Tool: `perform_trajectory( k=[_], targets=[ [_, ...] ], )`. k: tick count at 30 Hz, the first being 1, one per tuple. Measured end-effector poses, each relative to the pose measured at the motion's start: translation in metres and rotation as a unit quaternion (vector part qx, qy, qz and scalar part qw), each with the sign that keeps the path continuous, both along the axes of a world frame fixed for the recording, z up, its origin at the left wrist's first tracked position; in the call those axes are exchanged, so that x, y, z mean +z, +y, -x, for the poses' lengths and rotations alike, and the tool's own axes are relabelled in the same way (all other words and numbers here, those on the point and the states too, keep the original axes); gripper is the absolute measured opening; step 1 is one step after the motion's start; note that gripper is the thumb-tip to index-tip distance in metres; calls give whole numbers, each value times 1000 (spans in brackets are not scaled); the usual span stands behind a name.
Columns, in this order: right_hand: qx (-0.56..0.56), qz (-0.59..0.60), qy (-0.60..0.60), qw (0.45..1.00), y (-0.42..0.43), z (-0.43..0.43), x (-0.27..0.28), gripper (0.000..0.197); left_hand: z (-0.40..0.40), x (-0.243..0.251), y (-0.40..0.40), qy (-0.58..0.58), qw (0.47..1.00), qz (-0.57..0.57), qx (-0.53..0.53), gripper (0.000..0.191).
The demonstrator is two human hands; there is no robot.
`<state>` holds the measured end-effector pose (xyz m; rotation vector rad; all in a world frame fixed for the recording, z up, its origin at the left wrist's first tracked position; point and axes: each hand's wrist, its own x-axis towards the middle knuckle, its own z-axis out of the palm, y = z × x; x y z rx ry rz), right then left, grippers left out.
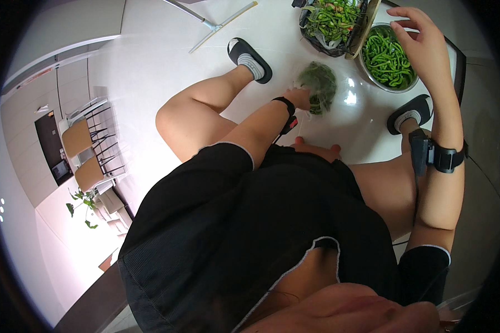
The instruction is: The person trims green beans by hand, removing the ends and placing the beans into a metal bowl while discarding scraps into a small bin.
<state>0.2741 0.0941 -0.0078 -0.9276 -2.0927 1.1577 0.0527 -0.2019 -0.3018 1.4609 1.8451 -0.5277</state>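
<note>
On the floor between my feet lies a clear plastic bag (pixel 318 81) with green contents. The fingers of my left hand (pixel 298 98) are closed on its near left edge, partly blurred. My right hand (pixel 418 39) is raised over the right rim of a round metal bowl (pixel 405 88), its thumb and fingers apart and nothing visible between them. Green chili peppers (pixel 385 58) fill much of the bowl. Left of the bowl, a black plastic bag (pixel 337 53) holds more green peppers (pixel 333 21) with stems and a few reddish bits.
A brown board-like edge (pixel 363 31) stands between the black bag and the bowl. A floor squeegee (pixel 213 26) lies beyond my left slipper (pixel 250 60). My right slipper (pixel 409 113) is just below the bowl. Chairs (pixel 77 138) and a plant (pixel 83 199) are far left.
</note>
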Motion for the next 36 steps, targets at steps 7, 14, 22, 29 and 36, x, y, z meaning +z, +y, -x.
perform_trajectory(
  k=[7, 14, 22, 29, 36],
  targets=[
    [-17, -6, -114, 993, -14, 7, 34, 19, 14, 16, 48, -139, 978, 132, -80, 34],
    [-82, -69, -79, 991, -49, 26, 86, 5, -23, 112, 101, -322, 944, -67, 2, 37],
    [-6, -55, -114, 992, -18, 5, 37, 18, 17, 120, 112, -197, 909, -348, 120, 21],
    [-48, -57, -77, 994, -26, 5, 45, 15, 41, 128, 114, -120, 902, -358, 207, 20],
    [-33, -16, -122, 992, -30, 3, 54, 17, 40, 122, 134, -28, 781, -518, 347, 50]
  ],
)
